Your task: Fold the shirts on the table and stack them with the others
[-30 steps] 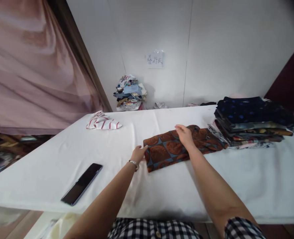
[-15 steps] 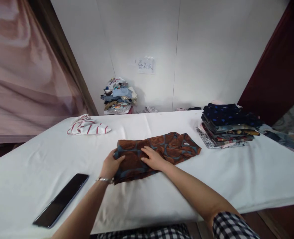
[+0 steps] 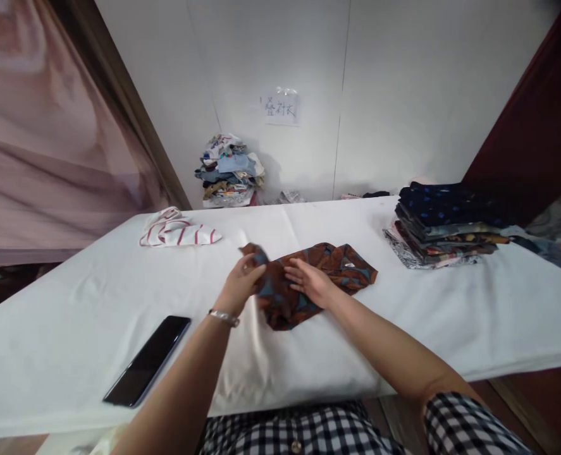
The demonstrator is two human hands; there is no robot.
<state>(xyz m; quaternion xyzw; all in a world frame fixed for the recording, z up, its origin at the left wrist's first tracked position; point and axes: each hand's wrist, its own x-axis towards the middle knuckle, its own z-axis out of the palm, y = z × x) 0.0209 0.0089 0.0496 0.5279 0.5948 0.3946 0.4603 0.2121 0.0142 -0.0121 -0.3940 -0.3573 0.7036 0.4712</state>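
pinching one end of the brown and blue shirt (image 3: 280, 294) is the left hand (image 3: 245, 279), with that end raised and blurry, while the rest lies on the white table (image 3: 427, 316), between the striped cloth (image 3: 180, 234) and the pile of folded clothes (image 3: 446, 215); the right hand (image 3: 312, 284) has its fingers loose and spread, though i can't tell if they press down; the shirt looks soft, light and floppy, so i think its corners or edge are the best place to hold it
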